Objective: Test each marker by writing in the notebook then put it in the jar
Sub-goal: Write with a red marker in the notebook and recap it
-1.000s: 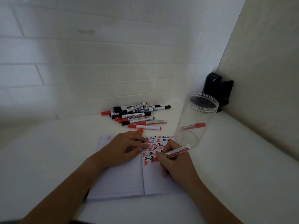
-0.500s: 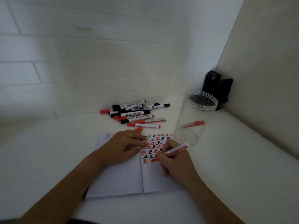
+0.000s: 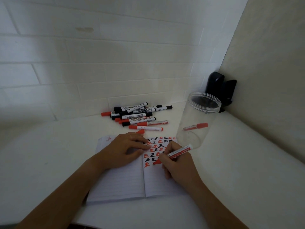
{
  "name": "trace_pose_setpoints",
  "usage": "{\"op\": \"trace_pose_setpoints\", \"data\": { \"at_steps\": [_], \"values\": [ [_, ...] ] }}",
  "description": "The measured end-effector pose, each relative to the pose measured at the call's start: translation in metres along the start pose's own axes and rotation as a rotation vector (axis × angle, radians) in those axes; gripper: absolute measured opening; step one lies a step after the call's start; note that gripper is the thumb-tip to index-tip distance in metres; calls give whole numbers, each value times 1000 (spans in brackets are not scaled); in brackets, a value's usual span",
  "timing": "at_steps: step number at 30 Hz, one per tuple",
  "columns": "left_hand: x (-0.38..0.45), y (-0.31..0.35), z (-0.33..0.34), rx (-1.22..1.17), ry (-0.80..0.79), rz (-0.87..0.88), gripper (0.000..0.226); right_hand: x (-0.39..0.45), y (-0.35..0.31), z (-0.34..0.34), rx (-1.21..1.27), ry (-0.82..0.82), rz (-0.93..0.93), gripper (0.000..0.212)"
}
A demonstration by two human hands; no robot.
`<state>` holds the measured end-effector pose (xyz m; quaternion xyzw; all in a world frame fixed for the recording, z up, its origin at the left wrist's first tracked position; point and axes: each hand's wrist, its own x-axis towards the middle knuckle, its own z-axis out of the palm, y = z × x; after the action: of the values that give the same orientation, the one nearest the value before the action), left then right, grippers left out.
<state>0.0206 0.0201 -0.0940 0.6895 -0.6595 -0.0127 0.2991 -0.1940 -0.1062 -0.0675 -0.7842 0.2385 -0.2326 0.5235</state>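
An open lined notebook (image 3: 118, 184) lies on the white table, its right page filled at the top with red and black characters. My right hand (image 3: 178, 164) grips a red marker (image 3: 179, 150), tip down on the right page below the written rows. My left hand (image 3: 123, 149) rests flat across the notebook's spine, fingers apart, holding nothing. A clear plastic jar (image 3: 198, 119) stands upright just right of the notebook, lid off, with one red marker (image 3: 196, 126) inside. A pile of several red and black markers (image 3: 137, 115) lies beyond the notebook by the wall.
A loose red cap (image 3: 140, 131) sits just beyond my left fingers. A black device (image 3: 219, 88) stands in the corner behind the jar. White tiled wall at the back, beige wall on the right.
The view has drifted a little. My right hand has shifted slightly with the marker tip on the page. My left hand stays put.
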Motion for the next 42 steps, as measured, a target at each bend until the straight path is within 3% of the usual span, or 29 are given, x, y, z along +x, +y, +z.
{"op": "trace_pose_setpoints", "data": {
  "at_steps": [11,25,29,34,38,42],
  "values": [
    [0,0,0,-2,14,25,35,-1,-1,0,-11,-62,-29,18],
    [-1,4,1,-19,35,8,36,6,2,-4,46,72,-19,21],
    [0,5,-6,-75,110,-78,33,16,3,-8,45,102,-39,20],
    [7,-3,-9,240,331,-246,18,20,8,-10,77,95,-10,20],
    [20,-4,-5,349,322,-330,31,21,8,-8,54,89,-9,20],
    [27,-3,0,288,303,-377,25,23,6,-8,22,113,-73,16]
  ]
}}
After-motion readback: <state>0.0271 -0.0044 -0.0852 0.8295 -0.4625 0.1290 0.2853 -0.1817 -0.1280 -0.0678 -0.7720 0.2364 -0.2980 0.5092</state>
